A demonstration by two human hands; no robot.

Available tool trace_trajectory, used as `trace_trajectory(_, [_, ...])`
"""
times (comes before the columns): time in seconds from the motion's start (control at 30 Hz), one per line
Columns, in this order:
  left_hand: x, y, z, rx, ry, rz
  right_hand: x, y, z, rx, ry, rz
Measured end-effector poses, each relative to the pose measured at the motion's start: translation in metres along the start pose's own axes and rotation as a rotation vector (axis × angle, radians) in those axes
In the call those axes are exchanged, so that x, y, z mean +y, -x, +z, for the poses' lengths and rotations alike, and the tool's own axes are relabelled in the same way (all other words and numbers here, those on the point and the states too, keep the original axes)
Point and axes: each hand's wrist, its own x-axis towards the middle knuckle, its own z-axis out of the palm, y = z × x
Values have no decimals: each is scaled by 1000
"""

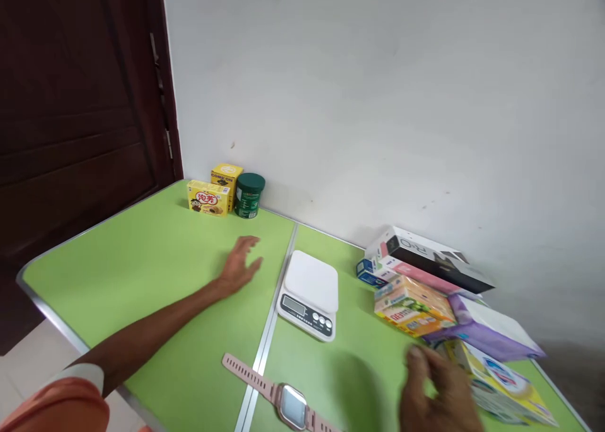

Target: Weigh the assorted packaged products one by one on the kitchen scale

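My left hand reaches over the green table with fingers spread and nothing in it, to the left of a white digital kitchen scale. The scale's platform is bare and its small display faces me. My right hand, slightly blurred, is low at the right; thumb and forefinger are bent with a gap between them and no object visible there. Beside it lies a yellow and white box, partly hidden by the hand. In front of me a pink-strapped smartwatch lies face up, its lower strap cut off by the frame.
At the back left stand two yellow boxes and a green lidded tub. Along the right are a tissue pack, a purple and white pack, a blue box and a long black-and-white box. A metal-edged seam crosses the table.
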Motion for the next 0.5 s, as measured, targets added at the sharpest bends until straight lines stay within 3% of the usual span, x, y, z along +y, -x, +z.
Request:
trace_trajectory(0.07, [-41, -10, -34, 219, -38, -226, -65, 9, 46, -234, -230, -99])
trace_trajectory(0.13, [-73, -24, -63, 457, -32, -418, -120, 20, 100, -538, -434, -95])
trace_trajectory(0.23, [-106, -50, -94, 640, -28, -525, -175, 35, 186, -815, -645, 43])
trace_trajectory(0.37, [-135, -84, -114, 671, -26, -529, -206, 44, 289, -820, -667, 81])
trace_trajectory(0.5, [-158, -105, -117, 633, 4, -494, -220, 39, 359, -791, -585, 18])
